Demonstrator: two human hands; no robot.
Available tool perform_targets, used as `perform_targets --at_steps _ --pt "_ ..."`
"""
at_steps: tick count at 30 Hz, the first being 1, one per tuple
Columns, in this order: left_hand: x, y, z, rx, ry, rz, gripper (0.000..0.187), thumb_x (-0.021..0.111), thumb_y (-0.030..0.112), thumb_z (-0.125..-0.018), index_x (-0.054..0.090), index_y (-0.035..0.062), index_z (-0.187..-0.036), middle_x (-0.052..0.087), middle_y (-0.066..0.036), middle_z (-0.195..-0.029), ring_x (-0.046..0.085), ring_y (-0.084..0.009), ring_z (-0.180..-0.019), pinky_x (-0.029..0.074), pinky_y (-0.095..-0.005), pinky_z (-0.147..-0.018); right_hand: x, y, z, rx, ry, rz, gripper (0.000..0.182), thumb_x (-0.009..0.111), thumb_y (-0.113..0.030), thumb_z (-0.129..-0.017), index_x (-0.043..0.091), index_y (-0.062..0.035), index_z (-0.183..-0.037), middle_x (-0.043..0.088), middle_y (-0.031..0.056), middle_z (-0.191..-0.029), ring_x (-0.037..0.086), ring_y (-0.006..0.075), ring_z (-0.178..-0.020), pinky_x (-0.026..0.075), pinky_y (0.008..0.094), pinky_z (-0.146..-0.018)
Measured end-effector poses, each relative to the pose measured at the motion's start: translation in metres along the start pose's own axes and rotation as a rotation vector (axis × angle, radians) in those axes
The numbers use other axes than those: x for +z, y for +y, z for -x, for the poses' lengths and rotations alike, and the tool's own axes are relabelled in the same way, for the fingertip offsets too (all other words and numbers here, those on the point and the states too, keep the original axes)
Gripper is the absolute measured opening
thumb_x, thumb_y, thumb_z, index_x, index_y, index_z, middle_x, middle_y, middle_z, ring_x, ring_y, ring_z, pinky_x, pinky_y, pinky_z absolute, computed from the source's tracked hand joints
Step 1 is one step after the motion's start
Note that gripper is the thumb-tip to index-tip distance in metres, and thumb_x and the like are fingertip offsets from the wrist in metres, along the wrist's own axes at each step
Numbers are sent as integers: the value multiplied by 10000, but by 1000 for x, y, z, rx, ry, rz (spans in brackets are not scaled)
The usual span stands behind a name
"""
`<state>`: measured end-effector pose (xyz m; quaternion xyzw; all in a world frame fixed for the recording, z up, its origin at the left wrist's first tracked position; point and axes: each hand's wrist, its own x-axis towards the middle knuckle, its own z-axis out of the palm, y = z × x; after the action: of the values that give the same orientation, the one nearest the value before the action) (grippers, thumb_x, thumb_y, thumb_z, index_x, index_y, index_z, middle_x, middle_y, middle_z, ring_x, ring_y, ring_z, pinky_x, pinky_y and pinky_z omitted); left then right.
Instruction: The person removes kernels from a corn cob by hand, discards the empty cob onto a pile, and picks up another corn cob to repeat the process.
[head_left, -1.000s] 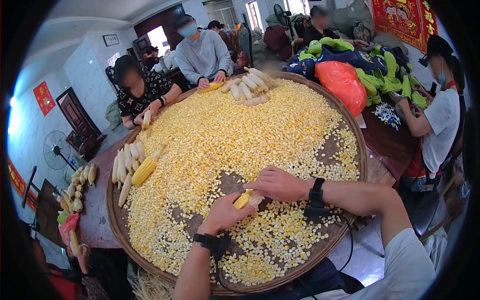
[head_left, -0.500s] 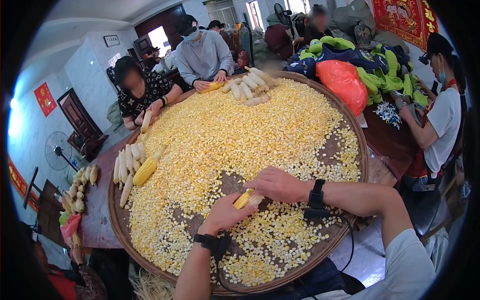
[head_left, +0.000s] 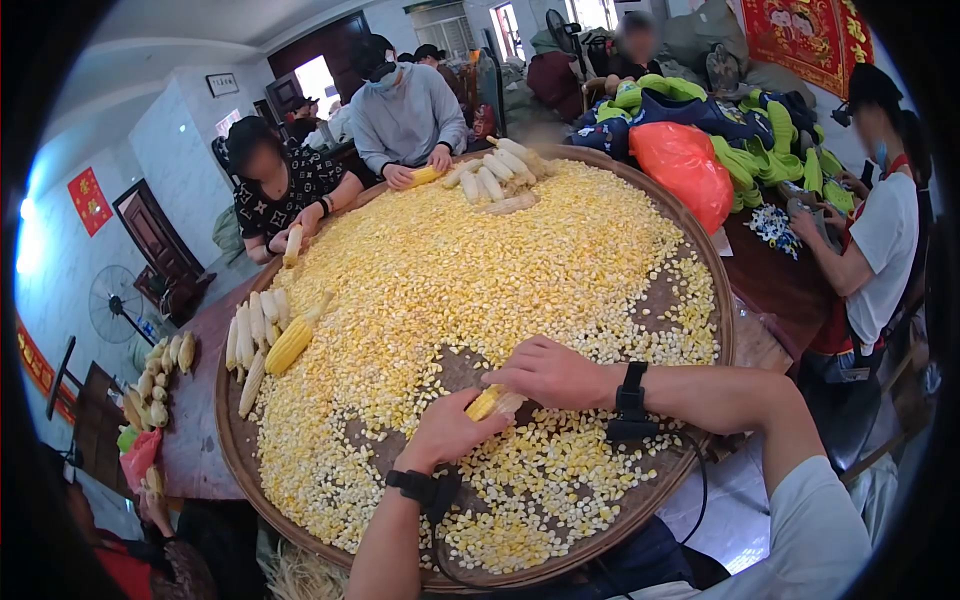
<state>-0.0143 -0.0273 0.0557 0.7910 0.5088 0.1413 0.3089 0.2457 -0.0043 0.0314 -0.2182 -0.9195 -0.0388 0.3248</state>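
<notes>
A partly stripped corn cob [head_left: 485,404], yellow on one side and pale where kernels are gone, is between my two hands above the near part of a large round tray [head_left: 228,425]. My left hand [head_left: 450,428] is closed around the cob's lower end. Bent over its upper end, my right hand [head_left: 548,372] presses its fingers on the kernels; part of the cob is hidden beneath them. Loose yellow kernels [head_left: 480,250] cover much of the tray, heaped thicker on the far side.
On the tray's left lie bare cobs [head_left: 257,325] and a full yellow corn cob [head_left: 298,335]; more bare cobs [head_left: 500,172] lie at the far rim. Two people across the tray handle corn. Green shoes [head_left: 755,160] and a red plastic bag [head_left: 682,172] are at the right, beside another person.
My right hand has shifted very slightly left over the cob, while my left hand keeps its hold. The people around have moved their heads and hands a little.
</notes>
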Motion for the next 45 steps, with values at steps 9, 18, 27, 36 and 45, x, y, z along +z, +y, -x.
perform_targets --at_steps 9,18,27,36,45 --pt "-3 4 1 -16 -26 6 603 823 601 -873 784 107 -1217 798 -182 -1007 767 -369 -933 586 -446 -839 -1 -3 -1 -7 -19 54 505 687 -156 -960 632 -103 -1459 703 46 -1140 671 236 -1116 473 415 -1030" --pt "-4 7 3 15 -18 -35 618 843 562 -882 761 121 -1307 804 -177 -1076 769 -347 -977 585 -432 -876 -5 -4 -3 -105 -19 139 528 702 -158 -922 638 -90 -1442 693 48 -1119 665 236 -1089 473 407 -1012" --pt "0 1 1 31 -2 16 562 857 496 -896 770 107 -1291 810 -162 -1086 777 -312 -980 586 -412 -887 -5 -8 -6 -103 -6 27 481 719 -172 -933 670 -97 -1406 706 51 -1105 676 234 -1054 494 389 -979" --pt "0 2 1 7 4 15 551 846 494 -905 771 89 -1270 809 -152 -1082 774 -297 -977 582 -408 -883 0 -6 -3 -97 45 -21 451 723 -170 -945 679 -93 -1387 706 57 -1128 679 245 -1081 497 413 -992" --pt "-3 8 2 1 -24 -22 641 796 607 -897 768 99 -1286 795 -223 -1092 762 -407 -1019 586 -477 -895 6 0 10 75 -62 -188 591 698 -394 -1067 546 -92 -1552 672 140 -1347 643 337 -1256 493 470 -1076"
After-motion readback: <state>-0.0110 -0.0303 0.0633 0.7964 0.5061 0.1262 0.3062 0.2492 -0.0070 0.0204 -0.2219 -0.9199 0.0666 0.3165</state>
